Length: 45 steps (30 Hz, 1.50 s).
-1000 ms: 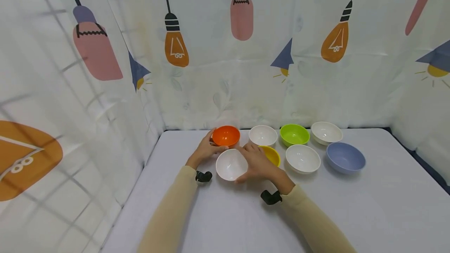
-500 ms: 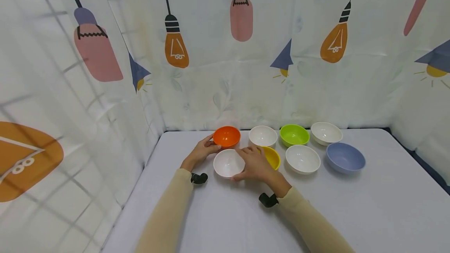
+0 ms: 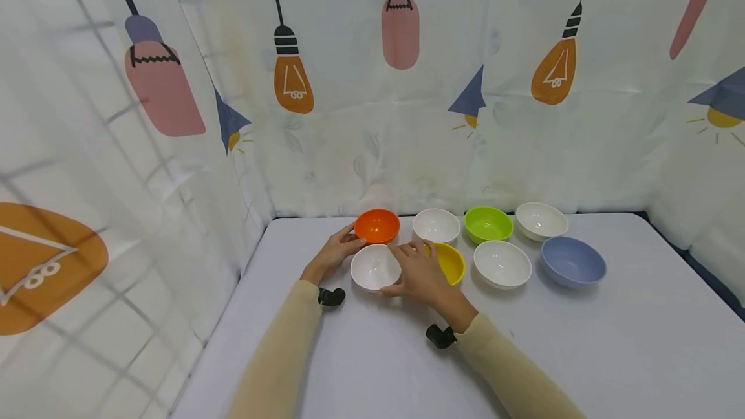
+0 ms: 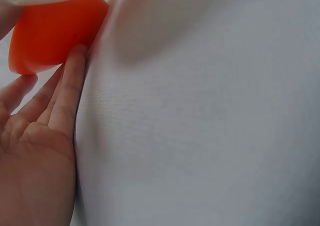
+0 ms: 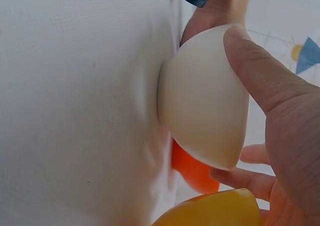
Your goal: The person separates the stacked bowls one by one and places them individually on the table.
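My right hand (image 3: 420, 273) holds a small white bowl (image 3: 374, 268) by its rim, thumb on the near side and fingers on the far side. In the right wrist view the white bowl's (image 5: 205, 96) foot is close to the tablecloth. My left hand (image 3: 333, 255) is at the orange bowl (image 3: 377, 225), thumb at its front and the other fingers round its left side. The left wrist view shows fingertips (image 4: 77, 56) against the orange bowl's outer wall. The white bowl stands directly in front of the orange one. A yellow bowl (image 3: 451, 264) sits beside my right hand, partly hidden by it.
Along the back stand another white bowl (image 3: 436, 225), a green bowl (image 3: 488, 224) and a further white bowl (image 3: 541, 221). A front-row white bowl (image 3: 502, 264) and a blue bowl (image 3: 573, 262) are at right. A printed curtain (image 3: 361, 147) hangs behind the white table (image 3: 372, 367).
The white bowl in my right hand has moved left and slightly back, closer in front of the orange bowl. My left thumb has drawn back a little to the left.
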{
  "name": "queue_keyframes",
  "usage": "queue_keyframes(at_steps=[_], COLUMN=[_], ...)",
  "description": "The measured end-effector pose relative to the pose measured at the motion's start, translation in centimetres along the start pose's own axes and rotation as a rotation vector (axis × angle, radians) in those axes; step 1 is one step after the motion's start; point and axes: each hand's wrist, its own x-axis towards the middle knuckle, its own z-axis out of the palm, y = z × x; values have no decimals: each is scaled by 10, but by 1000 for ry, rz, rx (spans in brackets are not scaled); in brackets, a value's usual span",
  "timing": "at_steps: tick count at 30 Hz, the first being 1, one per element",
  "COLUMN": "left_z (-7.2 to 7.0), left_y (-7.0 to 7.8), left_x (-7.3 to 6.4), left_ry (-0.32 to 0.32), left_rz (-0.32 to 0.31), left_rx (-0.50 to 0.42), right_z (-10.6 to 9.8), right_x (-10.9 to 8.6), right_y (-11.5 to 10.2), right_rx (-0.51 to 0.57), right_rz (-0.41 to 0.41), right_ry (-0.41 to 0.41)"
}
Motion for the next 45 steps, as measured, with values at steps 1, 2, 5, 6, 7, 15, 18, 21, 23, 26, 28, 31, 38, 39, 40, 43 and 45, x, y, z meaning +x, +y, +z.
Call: queue_keyframes(at_steps=[1, 2, 5, 6, 7, 15, 18, 21, 23, 26, 28, 31, 38, 39, 40, 43, 45], left_z=[0, 0, 0, 0, 1, -1, -1, -1, -1, -1, 0, 0, 1, 1, 1, 1, 2], left_y=[0, 0, 1, 1, 2, 2, 2, 3, 2, 2, 2, 2, 1, 1, 1, 2, 3], left_x=[0, 0, 1, 1, 0, 0, -1, -1, 0, 1, 1, 2, 4, 4, 4, 5, 6], left_ry=[-1, -3, -7, -6, -6, 4, 12, 15, 12, 8, 10, 19, 36, 35, 36, 45, 54], left_rz=[0, 3, 5, 7, 8, -11, -10, -14, -17, -22, -19, -19, -30, -30, -29, -37, -44], left_rx=[4, 11, 10, 14, 19, 20, 26, 28, 24, 9, 12, 19, 3, 0, -4, -10, -6], right_z=[0, 0, 0, 0, -1, 1, 0, -2, -4, -10, -15, -25, -43, -44, -46, -49, -51], right_x=[0, 0, 0, 0, 1, 2, 2, 2, 2, 2, 2, 2, -1, -1, -1, -1, -1], right_y=[-1, -1, -2, -3, -3, -5, -4, -2, 0, 3, 7, 13, 30, 32, 34, 38, 40], right_rx=[-2, 0, -6, -9, -9, -9, -9, 5, 21, 59, 86, 131, 205, 208, 214, 227, 231], right_rz=[2, 4, 11, 14, 17, 27, 18, 15, 19, 23, 26, 40, 80, 78, 76, 66, 63], right_ry=[7, 13, 23, 26, 27, 21, 25, 8, -13, -37, -41, -51, -38, -35, -34, -37, -39])
